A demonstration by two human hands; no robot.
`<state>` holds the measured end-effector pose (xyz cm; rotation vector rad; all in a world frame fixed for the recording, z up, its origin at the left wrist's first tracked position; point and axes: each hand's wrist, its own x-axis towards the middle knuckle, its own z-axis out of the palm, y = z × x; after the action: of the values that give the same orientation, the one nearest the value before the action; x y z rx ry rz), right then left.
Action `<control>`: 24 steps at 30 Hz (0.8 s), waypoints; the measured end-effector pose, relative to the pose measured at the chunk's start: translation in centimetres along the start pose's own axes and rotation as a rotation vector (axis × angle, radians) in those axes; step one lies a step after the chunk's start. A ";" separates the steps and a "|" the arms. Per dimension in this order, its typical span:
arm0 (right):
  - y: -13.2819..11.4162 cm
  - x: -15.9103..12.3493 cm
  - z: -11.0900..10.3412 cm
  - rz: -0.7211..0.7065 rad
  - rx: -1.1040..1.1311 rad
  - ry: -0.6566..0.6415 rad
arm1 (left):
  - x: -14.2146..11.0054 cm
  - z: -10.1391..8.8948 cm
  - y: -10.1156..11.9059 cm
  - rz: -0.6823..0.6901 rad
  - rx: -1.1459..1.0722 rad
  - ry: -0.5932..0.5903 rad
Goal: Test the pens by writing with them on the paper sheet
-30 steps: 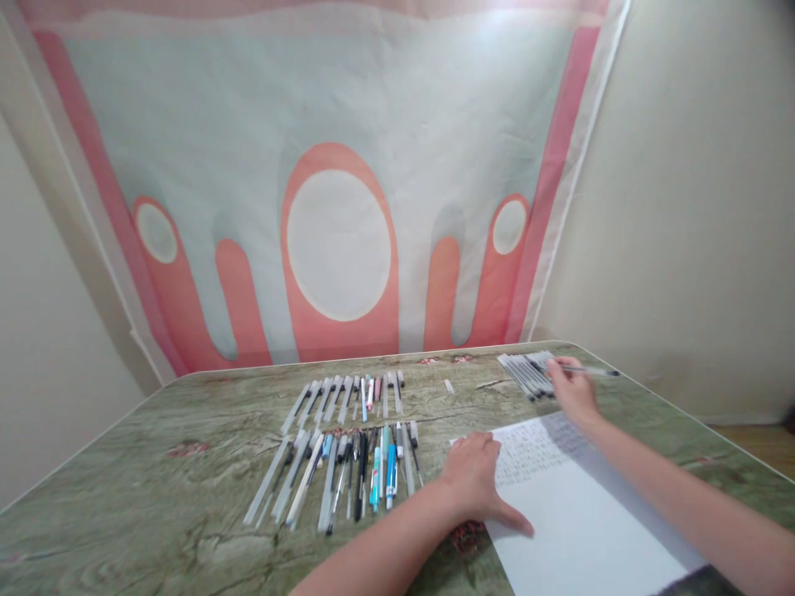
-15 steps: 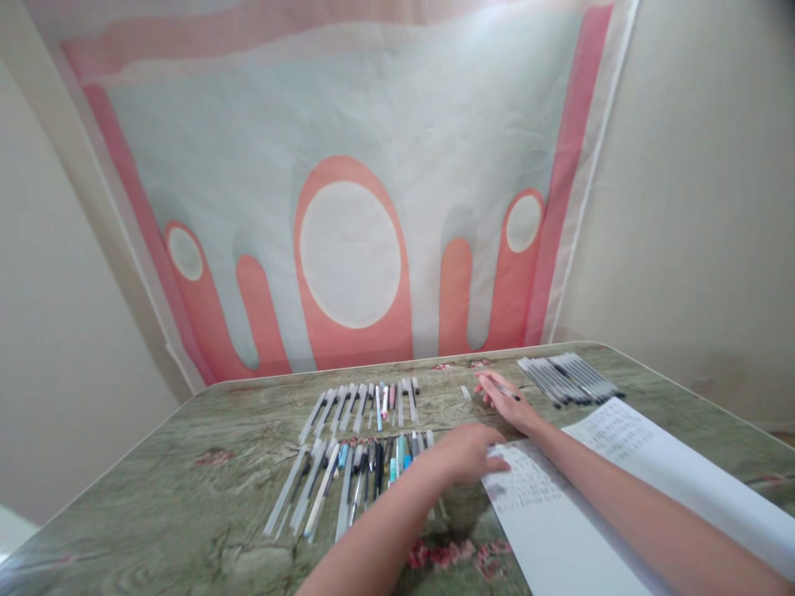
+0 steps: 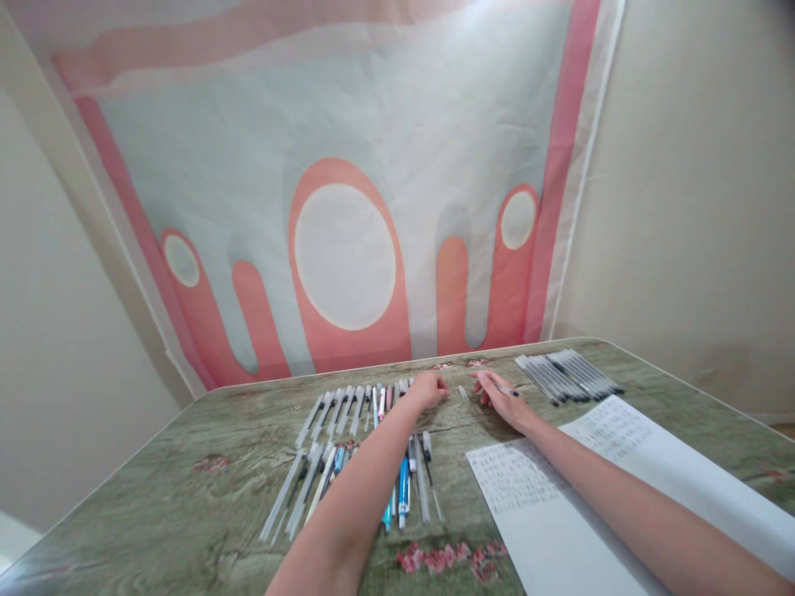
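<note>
From my station I look out on a pale wall (image 3: pixel 696 215) and a hanging cloth (image 3: pixel 422 108) printed in pink, orange and grey-white, with a green-brown wood-patterned desk (image 3: pixel 155 488) in front of it. Both hands work over the far half of that surface. In my right hand (image 3: pixel 495 393) I have a slim dark-tipped pen (image 3: pixel 508 390), gripped among the fingers and slanting across them. My left hand (image 3: pixel 431 390) is reaching forward with its fingers bent, just beside the right end of the far row of pens (image 3: pixel 339 410); I cannot tell whether anything is pinched in it. Between the two hands lies a small pale piece (image 3: pixel 463 393), apart from both.

Nearer than the left hand, a second row of pens (image 3: pixel 286 492) runs beneath my left forearm, which hides its middle; a blue pen (image 3: pixel 403 488) shows on the forearm's right. To the right of my right hand, clear slim sticks (image 3: pixel 568 377) with dark ends lie side by side. Handwritten paper (image 3: pixel 527 497) shows on either side of my right forearm; I cannot tell if it is one sheet or two. Pink flowers (image 3: pixel 438 556) are printed on the desk left of the paper.
</note>
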<state>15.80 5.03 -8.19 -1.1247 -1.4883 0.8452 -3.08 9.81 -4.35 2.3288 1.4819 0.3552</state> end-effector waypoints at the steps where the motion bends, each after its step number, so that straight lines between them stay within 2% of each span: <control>1: 0.0 0.0 0.0 -0.006 -0.003 0.003 | 0.1 0.3 -0.1 -0.007 -0.008 0.003; 6: 0.2 0.1 0.0 -0.015 -0.011 -0.001 | 0.1 1.2 0.1 -0.051 -0.068 0.011; 10: 0.0 0.0 0.0 -0.013 -0.012 0.001 | -0.6 0.8 0.8 -0.076 -0.165 0.054; 14: -0.6 -0.2 -0.1 -0.026 -0.029 0.001 | -2.2 0.0 2.3 -0.084 -0.342 0.153; 17: -1.3 -0.6 0.0 -0.126 -0.149 0.021 | -4.2 0.1 3.6 -0.106 -0.513 0.202; 18: -1.5 -0.8 0.0 -0.180 -0.210 0.032 | -4.9 0.2 3.9 -0.119 -0.624 0.215; 22: -2.1 -1.8 0.2 -0.387 -0.437 0.099 | -7.2 1.1 4.7 -0.229 -1.438 0.228; 24: -2.3 -2.2 0.3 -0.489 -0.488 0.089 | -7.9 1.3 4.7 -0.287 -1.668 0.211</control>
<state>15.02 2.21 -6.79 -1.0498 -1.8415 0.0924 -2.05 0.63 -3.73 0.7426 0.8340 1.1689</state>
